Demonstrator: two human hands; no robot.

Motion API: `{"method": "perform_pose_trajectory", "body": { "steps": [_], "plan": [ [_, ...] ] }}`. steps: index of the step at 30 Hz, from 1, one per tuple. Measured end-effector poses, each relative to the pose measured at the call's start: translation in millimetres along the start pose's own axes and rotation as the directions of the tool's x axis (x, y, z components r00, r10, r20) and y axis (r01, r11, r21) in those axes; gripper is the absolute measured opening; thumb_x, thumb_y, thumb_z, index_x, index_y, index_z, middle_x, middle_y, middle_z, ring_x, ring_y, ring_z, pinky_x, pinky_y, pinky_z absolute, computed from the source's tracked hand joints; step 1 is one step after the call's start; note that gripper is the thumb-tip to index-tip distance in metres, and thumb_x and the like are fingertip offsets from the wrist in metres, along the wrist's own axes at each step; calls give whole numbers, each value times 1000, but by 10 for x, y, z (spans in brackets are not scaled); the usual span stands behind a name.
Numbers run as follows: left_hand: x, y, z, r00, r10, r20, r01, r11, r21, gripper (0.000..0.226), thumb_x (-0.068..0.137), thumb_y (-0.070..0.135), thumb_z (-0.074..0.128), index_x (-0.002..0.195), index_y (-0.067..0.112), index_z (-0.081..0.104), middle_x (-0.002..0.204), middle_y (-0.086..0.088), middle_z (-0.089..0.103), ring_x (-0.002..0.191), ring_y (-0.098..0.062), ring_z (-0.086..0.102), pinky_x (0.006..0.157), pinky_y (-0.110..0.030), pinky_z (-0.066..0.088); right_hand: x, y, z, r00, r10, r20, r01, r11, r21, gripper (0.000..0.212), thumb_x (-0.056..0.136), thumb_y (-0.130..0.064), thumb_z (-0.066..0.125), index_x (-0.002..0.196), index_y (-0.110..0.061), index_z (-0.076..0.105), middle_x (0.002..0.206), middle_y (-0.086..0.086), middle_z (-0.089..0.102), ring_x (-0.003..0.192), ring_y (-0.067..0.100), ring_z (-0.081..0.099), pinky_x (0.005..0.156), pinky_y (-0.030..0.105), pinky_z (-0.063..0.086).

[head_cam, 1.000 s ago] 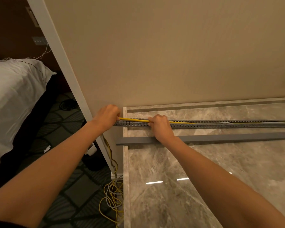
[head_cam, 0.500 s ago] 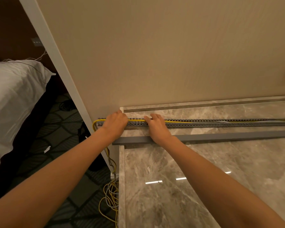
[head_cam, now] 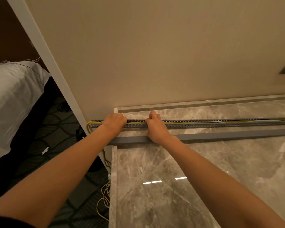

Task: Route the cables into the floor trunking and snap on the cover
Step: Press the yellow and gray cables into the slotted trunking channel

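Note:
A long grey slotted trunking (head_cam: 204, 123) lies on the marble floor, parallel to the beige wall. A yellow cable (head_cam: 176, 124) runs inside it and loops out of its left end. My left hand (head_cam: 114, 123) presses on the trunking near that end, fingers curled over it. My right hand (head_cam: 155, 125) sits a little to the right, fingers curled into the channel on the cable. The flat grey cover strip (head_cam: 229, 135) lies loose on the floor just in front of the trunking.
The marble floor (head_cam: 204, 178) ends in a step edge at the left. Below it, loose yellow and grey cable coils (head_cam: 104, 199) lie on dark patterned carpet. A bed with white linen (head_cam: 11, 99) stands at the left, beside a white door frame (head_cam: 44, 51).
Both hands have shifted left along the trunking. The yellow cable's loop now shows past the trunking's left end, where my left hand covered it a second ago.

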State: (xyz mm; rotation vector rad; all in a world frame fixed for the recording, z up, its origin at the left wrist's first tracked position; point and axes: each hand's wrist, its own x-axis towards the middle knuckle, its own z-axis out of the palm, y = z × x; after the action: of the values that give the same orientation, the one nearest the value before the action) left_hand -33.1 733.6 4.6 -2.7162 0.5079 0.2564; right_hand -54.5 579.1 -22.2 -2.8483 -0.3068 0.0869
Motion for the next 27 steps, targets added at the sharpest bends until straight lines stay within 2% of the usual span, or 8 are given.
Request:
{"method": "perform_pose_trajectory", "body": {
  "steps": [3,6,10,14,17,22,27],
  "plan": [
    [5,24,-69,999,-46,27,47,998,-36,27,95,5,48,121,5,54,126,-15,56,114,-29,57,93,-35,49,-12,102,-46,997,-44,68,41,998,39,39,86,8,45,124,2,51,130,17,39,119,33,39,102,39,39],
    [-8,164,-180,998,-60,-10,59,996,-69,27,95,2,46,120,3,55,125,-17,56,114,-31,57,92,-37,49,-120,308,-68,996,-75,55,73,997,28,46,86,8,45,132,1,45,138,15,38,126,33,37,107,39,36],
    [43,581,-390,996,2,-91,-14,991,-137,26,93,-4,42,114,-3,57,120,-21,58,111,-36,57,89,-40,48,-287,654,-99,998,7,-59,-8,1000,-6,43,88,5,44,130,2,46,142,14,37,132,31,32,111,36,30],
    [169,978,-506,985,87,-150,-114,977,-181,24,91,-4,42,111,-3,56,120,-22,57,109,-34,57,85,-42,47,-440,955,-161,993,56,-107,-59,998,-29,45,85,2,48,129,-1,46,133,14,43,124,29,38,107,34,32],
    [234,1244,-525,984,116,-137,-141,972,-188,24,91,-6,42,111,-3,55,119,-22,58,110,-37,56,86,-42,47,-539,1216,-225,984,138,-115,-141,990,-18,44,86,1,47,130,-2,44,131,15,46,120,30,42,105,36,33],
    [332,1462,-555,993,51,-106,-68,985,-159,24,95,1,44,115,-1,55,121,-21,58,112,-35,56,92,-40,46,-663,1671,-313,967,234,-101,-235,972,3,45,88,-1,43,133,-5,44,136,13,48,125,31,43,109,41,33],
    [410,1674,-632,998,-34,-50,28,992,-124,28,97,16,46,121,3,55,125,-17,58,116,-32,56,94,-39,47,-668,1923,-419,987,160,-5,-158,980,120,45,91,0,40,136,-5,42,137,14,47,126,31,41,108,45,36]
  ]
}}
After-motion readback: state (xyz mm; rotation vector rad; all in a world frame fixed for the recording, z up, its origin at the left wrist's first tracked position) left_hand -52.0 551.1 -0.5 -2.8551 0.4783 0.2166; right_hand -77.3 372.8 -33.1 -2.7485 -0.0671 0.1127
